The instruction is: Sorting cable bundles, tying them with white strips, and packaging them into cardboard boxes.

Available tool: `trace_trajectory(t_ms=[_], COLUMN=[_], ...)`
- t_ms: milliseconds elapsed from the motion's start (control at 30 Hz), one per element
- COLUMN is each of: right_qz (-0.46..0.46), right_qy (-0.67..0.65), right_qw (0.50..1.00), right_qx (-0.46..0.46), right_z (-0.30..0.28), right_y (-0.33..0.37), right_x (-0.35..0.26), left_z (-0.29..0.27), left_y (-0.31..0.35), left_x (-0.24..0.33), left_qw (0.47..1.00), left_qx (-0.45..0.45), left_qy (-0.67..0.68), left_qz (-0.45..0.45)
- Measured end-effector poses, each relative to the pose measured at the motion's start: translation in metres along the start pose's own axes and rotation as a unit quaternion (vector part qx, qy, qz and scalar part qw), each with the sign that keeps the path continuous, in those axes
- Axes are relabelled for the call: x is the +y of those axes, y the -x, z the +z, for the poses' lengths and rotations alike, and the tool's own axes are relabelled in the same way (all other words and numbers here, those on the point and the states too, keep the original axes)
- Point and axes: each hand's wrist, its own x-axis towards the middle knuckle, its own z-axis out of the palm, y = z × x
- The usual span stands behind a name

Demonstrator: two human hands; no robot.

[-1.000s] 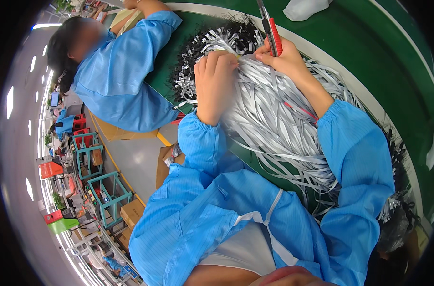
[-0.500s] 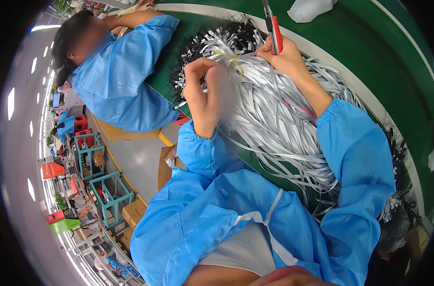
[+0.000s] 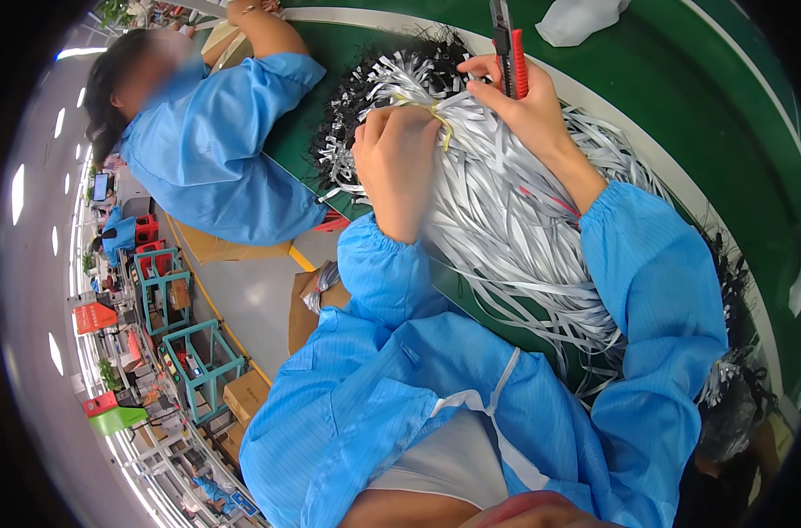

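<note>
A thick bundle of flat silver-grey strips [image 3: 515,211], bound by a thin yellow tie [image 3: 446,134], lies on the green worktop [image 3: 682,114]. The right hand [image 3: 538,110], over the bundle, is gripping a red-and-black utility knife [image 3: 520,70]; the left hand [image 3: 393,167] curls beside the tie, its grip too blurred to tell. A crumpled whitish bag [image 3: 581,19] lies farther off; a co-worker's blue sleeve [image 3: 277,88] crowds the left.

One head-worn fisheye camera, the left of a side-by-side pair, looks down on the hands [image 3: 393,167] and worktop [image 3: 296,132] from close by. Its wide view bows the far edge and takes in, past the near edge, the wearer's chest [image 3: 449,453] and floor [image 3: 255,299].
</note>
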Motion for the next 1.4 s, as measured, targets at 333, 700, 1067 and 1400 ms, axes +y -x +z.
trace_trajectory(t_ms=[333, 700, 1067, 1400], right_qz=[0.024, -0.069, 0.013, 0.059], right_qy=[0.161, 0.291, 0.028, -0.028], right_qw=[0.980, 0.947, 0.997, 0.996], right_qx=[-0.118, -0.117, -0.077, 0.067], right_z=[0.008, 0.014, 0.008, 0.002], right_y=[0.002, -0.005, -0.007, -0.012], right_x=[0.000, -0.002, 0.024, -0.001], left_z=[0.015, 0.016, 0.016, 0.027], left_y=[0.005, 0.004, -0.002, 0.005], left_x=[0.005, 0.006, -0.004, -0.020], left_qw=[0.998, 0.998, 0.998, 0.997], left_qx=[0.020, 0.016, -0.064, -0.037], left_qy=[0.001, -0.042, -0.017, 0.068], left_qz=[-0.061, -0.043, 0.017, 0.007])
